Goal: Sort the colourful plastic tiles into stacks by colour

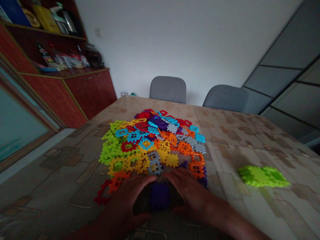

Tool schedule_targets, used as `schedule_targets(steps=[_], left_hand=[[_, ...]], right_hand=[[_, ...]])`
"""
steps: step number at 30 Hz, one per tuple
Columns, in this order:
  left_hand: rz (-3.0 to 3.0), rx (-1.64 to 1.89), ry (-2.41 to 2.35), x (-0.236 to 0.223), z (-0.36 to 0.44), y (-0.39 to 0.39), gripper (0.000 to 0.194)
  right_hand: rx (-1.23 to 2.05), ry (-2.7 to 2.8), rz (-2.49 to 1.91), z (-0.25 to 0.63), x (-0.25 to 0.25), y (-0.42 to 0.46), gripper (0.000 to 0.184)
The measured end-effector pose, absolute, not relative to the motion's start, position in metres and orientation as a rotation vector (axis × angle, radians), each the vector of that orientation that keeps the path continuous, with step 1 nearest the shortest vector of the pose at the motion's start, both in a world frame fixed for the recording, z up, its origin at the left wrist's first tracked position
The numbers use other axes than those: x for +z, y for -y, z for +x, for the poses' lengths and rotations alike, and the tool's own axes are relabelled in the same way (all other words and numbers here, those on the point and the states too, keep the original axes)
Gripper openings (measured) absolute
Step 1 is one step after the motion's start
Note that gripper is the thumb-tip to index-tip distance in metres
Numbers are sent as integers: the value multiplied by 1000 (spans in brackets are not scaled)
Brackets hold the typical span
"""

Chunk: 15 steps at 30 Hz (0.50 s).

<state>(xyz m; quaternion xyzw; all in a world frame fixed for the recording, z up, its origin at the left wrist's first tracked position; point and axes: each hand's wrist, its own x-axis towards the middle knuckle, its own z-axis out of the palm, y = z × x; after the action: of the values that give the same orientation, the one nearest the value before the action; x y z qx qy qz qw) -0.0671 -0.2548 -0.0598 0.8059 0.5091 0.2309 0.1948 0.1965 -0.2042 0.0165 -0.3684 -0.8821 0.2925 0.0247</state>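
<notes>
A dark purple square plastic panel (160, 196) with notched edges lies flat on the table between my hands. My left hand (126, 196) is at its left, thumb and fingers spread in a curve, with a gap to the panel. My right hand (188, 191) curves round from the other side, thumb apart from the fingers; I see nothing in its grasp. Just beyond the fingertips spreads a heap of colourful interlocking panels, among them a yellow panel (172, 160), a grey window panel (154, 162) and an orange window panel (196, 169). A red frame piece (103, 195) lies beside my left hand.
A lime green block of joined panels (263, 176) sits apart on the right of the patterned tablecloth (225, 140). Two grey chairs (168, 88) stand behind the table, near the wall. A wooden cabinet (90, 88) with bottles and packets is at the left.
</notes>
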Motion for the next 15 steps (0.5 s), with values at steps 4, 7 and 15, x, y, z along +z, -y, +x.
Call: schedule_targets(steps=[4, 7, 15], left_hand=[[2316, 637, -1391, -63, -66, 252, 86], [2331, 600, -1387, -63, -65, 250, 87], [2352, 550, -1337, -61, -64, 245, 96]], right_hand=[[890, 2724, -1063, 194, 9, 203, 77], [856, 2709, -1004, 193, 1, 200, 79], [818, 2719, -855, 200, -13, 191, 92]])
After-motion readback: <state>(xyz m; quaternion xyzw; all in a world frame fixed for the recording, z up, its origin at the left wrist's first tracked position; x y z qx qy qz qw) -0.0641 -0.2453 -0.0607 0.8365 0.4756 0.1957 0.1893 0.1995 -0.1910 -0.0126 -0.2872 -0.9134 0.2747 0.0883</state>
